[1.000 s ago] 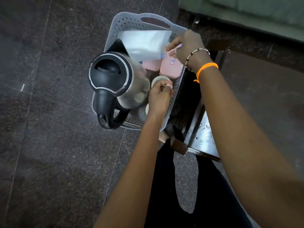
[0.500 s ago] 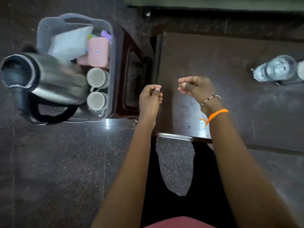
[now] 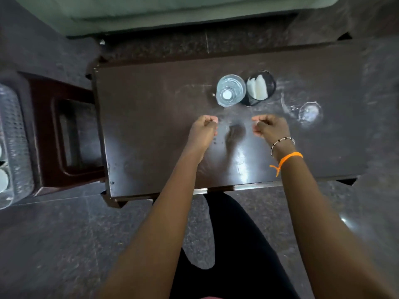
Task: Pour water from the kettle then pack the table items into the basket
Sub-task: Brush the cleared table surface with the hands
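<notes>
A dark speckled stone floor [image 3: 54, 244] runs under a low, dark brown surface [image 3: 151, 104], whose glossy top carries pale smears and a bright glare patch near its front edge. Beyond the far edge lies a pale green cushioned seat [image 3: 172, 9].

Both hands hover over the middle of the surface with their fingers curled in and nothing held. The left hand [image 3: 203, 129] and the right hand [image 3: 271, 128] are apart, with a bare strip of tabletop between them. The right wrist wears a beaded bracelet [image 3: 281, 142] and an orange thread band [image 3: 288, 159].

Just beyond the hands stands a clear water bottle [image 3: 230, 90], seen from above, touching or just beside a black mesh holder [image 3: 261, 87] with white folded tissue [image 3: 258, 88] inside. To the right of these, near the right hand, stands a clear glass tumbler [image 3: 308, 112].

Left of the surface sits a dark red plastic stool [image 3: 64, 137]. The grey perforated basket [image 3: 13, 130] stands at the far left edge of view, beside the stool, with two white cups [image 3: 3, 180] partly visible inside it. The kettle is out of view.
</notes>
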A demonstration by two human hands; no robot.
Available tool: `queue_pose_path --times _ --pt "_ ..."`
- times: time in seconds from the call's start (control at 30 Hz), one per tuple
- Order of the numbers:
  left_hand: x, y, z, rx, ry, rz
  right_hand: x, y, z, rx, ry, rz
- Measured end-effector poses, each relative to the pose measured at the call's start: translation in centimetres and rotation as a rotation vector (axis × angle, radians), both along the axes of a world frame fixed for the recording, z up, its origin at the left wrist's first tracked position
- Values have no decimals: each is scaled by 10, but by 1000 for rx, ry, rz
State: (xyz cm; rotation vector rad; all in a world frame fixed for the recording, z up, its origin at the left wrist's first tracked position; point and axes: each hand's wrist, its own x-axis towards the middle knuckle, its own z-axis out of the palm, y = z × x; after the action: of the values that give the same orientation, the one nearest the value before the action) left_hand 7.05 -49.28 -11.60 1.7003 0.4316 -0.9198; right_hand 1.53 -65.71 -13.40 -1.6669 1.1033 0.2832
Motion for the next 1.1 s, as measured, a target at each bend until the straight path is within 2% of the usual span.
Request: queue_pose_path --times 0.1,0.23,0.33,0.43,0.7,0.87,1.1 --pt "10 -29 -6 55 -48 -115 12 -30 -14 -60 30 6" --pt "27 -48 -14 128 -135 -241 37 -51 -25 -222 34 140" --pt "40 -57 -24 169 -155 -290 56 -61 -33 -249 36 216" --pt "44 -65 -33 148 -102 -274 67 -70 -37 -242 89 258" --pt "43 -80 -38 186 -97 -214 67 -67 -43 -369 86 191" --pt "45 -64 -36 205 -84 -142 67 -49 -40 -312 70 204" --pt "40 -37 -41 283 -96 -163 70 -22 -40 -272 67 264"
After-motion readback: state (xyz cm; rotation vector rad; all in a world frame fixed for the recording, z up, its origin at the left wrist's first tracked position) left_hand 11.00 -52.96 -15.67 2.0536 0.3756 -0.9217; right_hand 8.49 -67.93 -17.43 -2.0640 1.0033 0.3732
